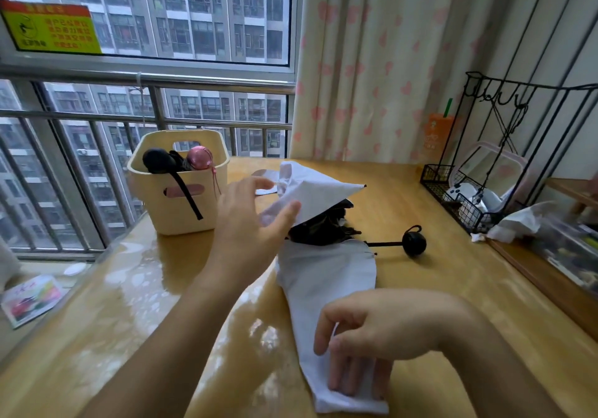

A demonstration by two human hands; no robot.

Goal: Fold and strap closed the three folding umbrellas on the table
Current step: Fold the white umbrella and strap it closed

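A white folding umbrella (326, 275) with a black underside lies loose across the wooden table (453, 288), its round black handle (414, 243) pointing right. My right hand (365, 346) presses with straight fingers on the near end of the white canopy. My left hand (252, 220) hovers over the far white panel, fingers spread, its thumb touching the fabric edge. Two more umbrellas stand in a cream basket (181, 204) at the back left, one with a black handle (158, 160), one with a pink handle (200, 158).
A black wire rack (479, 197) holding small items stands at the right back, with crumpled white tissue (517, 223) beside it. A window railing runs behind the basket. A colourful card (30, 299) lies on the sill at the left.
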